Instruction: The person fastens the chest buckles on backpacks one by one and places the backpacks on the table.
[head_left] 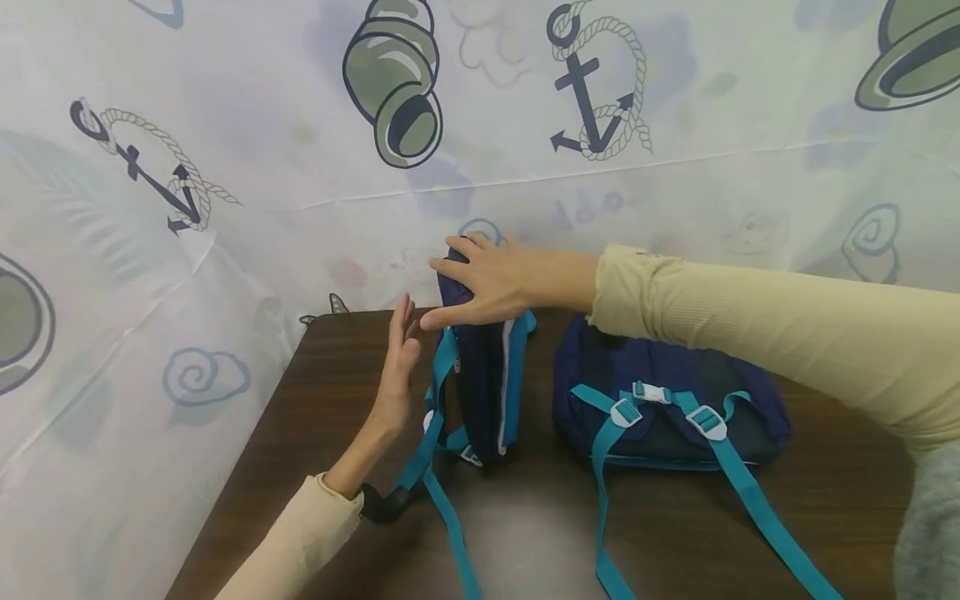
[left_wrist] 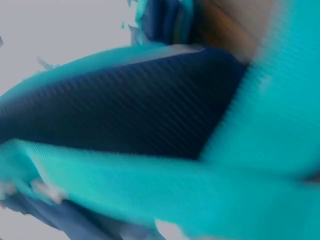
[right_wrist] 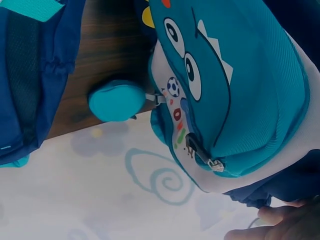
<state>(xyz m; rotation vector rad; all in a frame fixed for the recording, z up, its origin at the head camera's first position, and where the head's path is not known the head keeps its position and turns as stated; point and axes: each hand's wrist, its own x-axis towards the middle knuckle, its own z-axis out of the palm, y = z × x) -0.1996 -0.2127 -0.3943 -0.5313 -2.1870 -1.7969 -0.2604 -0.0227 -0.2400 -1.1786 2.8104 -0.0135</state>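
A navy and teal backpack (head_left: 487, 392) stands upright on the table, its side toward the head camera. My right hand (head_left: 495, 279) lies over its top with fingers spread; in the right wrist view a few fingers (right_wrist: 280, 225) show by its navy top. The same view shows its teal front (right_wrist: 250, 110) with a cartoon face. My left hand (head_left: 393, 383) is held up straight-fingered beside the strap side, near a teal strap (head_left: 444, 358). The left wrist view is blurred, with teal webbing (left_wrist: 130, 185) close across a dark navy panel (left_wrist: 120, 105).
A second navy backpack (head_left: 667, 367) rests on the dark wood table (head_left: 300, 433) to the right, its teal straps (head_left: 757, 492) trailing toward the front. A round teal pouch (right_wrist: 117, 101) hangs from the standing backpack. A patterned white cloth (head_left: 480, 108) rises behind the table.
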